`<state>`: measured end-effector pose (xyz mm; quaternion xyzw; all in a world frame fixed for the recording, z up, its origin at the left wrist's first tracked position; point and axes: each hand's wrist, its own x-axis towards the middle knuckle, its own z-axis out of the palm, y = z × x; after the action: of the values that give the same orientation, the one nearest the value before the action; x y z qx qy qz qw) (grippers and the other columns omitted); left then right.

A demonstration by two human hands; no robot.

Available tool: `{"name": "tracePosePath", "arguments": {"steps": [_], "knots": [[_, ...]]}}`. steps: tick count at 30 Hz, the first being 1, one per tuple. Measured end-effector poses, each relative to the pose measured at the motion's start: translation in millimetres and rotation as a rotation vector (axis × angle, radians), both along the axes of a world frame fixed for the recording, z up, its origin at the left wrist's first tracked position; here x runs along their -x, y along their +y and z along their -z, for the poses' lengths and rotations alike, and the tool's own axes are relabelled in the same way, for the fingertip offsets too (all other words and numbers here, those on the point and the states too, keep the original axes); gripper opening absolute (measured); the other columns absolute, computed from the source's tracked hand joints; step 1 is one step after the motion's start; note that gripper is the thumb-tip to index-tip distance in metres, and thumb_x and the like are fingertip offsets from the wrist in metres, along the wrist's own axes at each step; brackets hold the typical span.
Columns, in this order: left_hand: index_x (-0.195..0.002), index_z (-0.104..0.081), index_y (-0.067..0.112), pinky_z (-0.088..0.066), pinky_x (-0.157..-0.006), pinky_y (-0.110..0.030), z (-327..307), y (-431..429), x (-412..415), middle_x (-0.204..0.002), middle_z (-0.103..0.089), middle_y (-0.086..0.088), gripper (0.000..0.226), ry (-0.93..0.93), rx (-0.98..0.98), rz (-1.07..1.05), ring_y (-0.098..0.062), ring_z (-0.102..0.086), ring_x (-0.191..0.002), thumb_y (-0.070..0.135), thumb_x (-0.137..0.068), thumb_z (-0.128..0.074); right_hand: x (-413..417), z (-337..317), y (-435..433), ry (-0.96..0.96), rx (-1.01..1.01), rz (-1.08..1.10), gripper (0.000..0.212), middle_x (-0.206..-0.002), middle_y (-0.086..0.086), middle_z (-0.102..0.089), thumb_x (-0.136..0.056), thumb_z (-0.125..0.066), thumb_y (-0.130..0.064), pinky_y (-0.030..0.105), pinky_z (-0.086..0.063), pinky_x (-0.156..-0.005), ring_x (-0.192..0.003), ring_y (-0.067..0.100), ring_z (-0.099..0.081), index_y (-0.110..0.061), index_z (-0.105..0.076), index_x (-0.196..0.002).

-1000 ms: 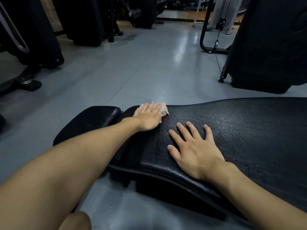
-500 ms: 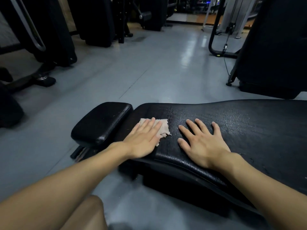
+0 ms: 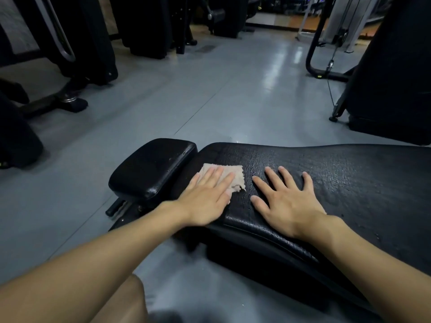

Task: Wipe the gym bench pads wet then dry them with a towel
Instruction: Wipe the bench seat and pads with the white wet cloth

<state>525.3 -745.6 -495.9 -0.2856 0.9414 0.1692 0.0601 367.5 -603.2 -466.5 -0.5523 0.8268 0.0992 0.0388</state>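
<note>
Single head view, looking forward and down, close over bench pad (image 3: pixel 326 178)

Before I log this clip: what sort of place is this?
Most likely a gym: a black padded bench in front, dark weight machines standing behind it on the grey floor, and what looks like a cable machine at the far right.

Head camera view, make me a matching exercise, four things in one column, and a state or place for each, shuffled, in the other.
1 left hand
2 right hand
3 cloth
4 small pad

A bare palm flat on the long pad, fingers spread
B beige, under a hand
C presses flat on the cloth
D black, untouched, beside the long pad's end

Pairs: 1-C, 2-A, 3-B, 4-D
</note>
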Motion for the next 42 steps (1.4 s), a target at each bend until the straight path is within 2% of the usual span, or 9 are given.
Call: {"name": "tracePosePath", "arguments": {"steps": [7,12,15,19,25,28,31,40,42], "knots": [[-0.155,0.004,0.034,0.009,-0.12,-0.044,1,-80,85,-0.163,0.015,0.001,0.056,-0.041,-0.035,-0.077,-0.016,0.017,-0.149,0.042,-0.103,-0.014,1,4,-3,0.017,0.018,-0.008,0.07,-0.166,-0.004,0.007,-0.09,0.004,-0.065,0.064,0.008,-0.115,-0.152,0.022,0.012,-0.04,0.0,-0.155],[-0.156,0.001,0.033,0.008,-0.12,-0.041,3,-91,98,-0.164,0.01,0.0,0.055,-0.012,-0.037,-0.109,-0.018,0.013,-0.15,0.042,-0.103,-0.011,2,4,-3,0.02,0.029,-0.007,0.073,-0.166,-0.004,0.004,-0.086,0.006,-0.065,0.063,0.007,-0.115,-0.152,0.022,0.01,-0.041,-0.001,-0.154],[-0.156,0.001,0.033,0.008,-0.121,-0.041,3,-82,83,-0.164,0.011,0.001,0.055,-0.001,-0.032,-0.099,-0.015,0.014,-0.15,0.043,-0.103,-0.011,1,5,-3,0.025,0.03,-0.005,0.073,-0.167,-0.004,0.004,-0.086,0.007,-0.066,0.063,0.006,-0.115,-0.152,0.022,0.009,-0.041,-0.001,-0.154],[-0.155,0.003,0.037,0.008,-0.121,-0.039,6,-56,36,-0.164,0.013,0.005,0.055,0.012,-0.036,-0.061,-0.01,0.018,-0.148,0.047,-0.102,-0.009,1,3,-2,0.014,0.028,-0.006,0.065,-0.167,-0.003,0.004,-0.095,-0.002,-0.064,0.063,0.007,-0.115,-0.152,0.022,0.01,-0.041,-0.002,-0.155],[-0.153,0.007,0.043,0.01,-0.121,-0.034,9,0,-55,-0.16,0.019,0.014,0.053,0.038,-0.01,-0.027,-0.002,0.024,-0.144,0.045,-0.103,-0.012,-1,2,-1,0.008,0.021,-0.014,0.065,-0.167,-0.002,0.005,-0.096,-0.002,-0.062,0.064,0.008,-0.115,-0.152,0.024,0.01,-0.039,-0.001,-0.156],[-0.152,0.006,0.045,0.01,-0.121,-0.033,11,6,-66,-0.16,0.019,0.015,0.052,0.047,-0.037,-0.054,0.0,0.025,-0.143,0.048,-0.103,-0.011,-2,2,1,0.011,0.013,-0.016,0.064,-0.167,-0.001,0.005,-0.097,-0.003,-0.061,0.064,0.007,-0.115,-0.152,0.024,0.011,-0.038,0.0,-0.157],[-0.153,0.003,0.044,0.008,-0.121,-0.035,14,-4,-52,-0.162,0.015,0.012,0.053,0.047,-0.026,-0.101,-0.002,0.022,-0.145,0.048,-0.103,-0.011,-2,3,1,0.009,0.02,-0.019,0.064,-0.167,-0.001,0.006,-0.097,-0.001,-0.06,0.064,0.008,-0.115,-0.152,0.025,0.011,-0.037,0.0,-0.157],[-0.155,0.0,0.036,0.004,-0.121,-0.041,14,-84,39,-0.164,0.011,0.001,0.055,-0.016,-0.07,-0.209,-0.016,0.014,-0.15,0.044,-0.102,-0.012,1,7,-2,0.027,0.021,-0.031,0.083,-0.166,0.0,0.01,-0.078,0.018,-0.062,0.065,0.009,-0.114,-0.151,0.026,0.014,-0.037,0.004,-0.156],[-0.155,0.001,0.035,0.004,-0.121,-0.043,14,-93,61,-0.164,0.011,-0.001,0.056,-0.031,-0.063,-0.229,-0.019,0.013,-0.15,0.045,-0.101,-0.011,1,7,-3,0.03,0.016,-0.029,0.078,-0.166,0.001,0.011,-0.082,0.015,-0.061,0.065,0.01,-0.114,-0.151,0.026,0.015,-0.037,0.005,-0.155]]}}
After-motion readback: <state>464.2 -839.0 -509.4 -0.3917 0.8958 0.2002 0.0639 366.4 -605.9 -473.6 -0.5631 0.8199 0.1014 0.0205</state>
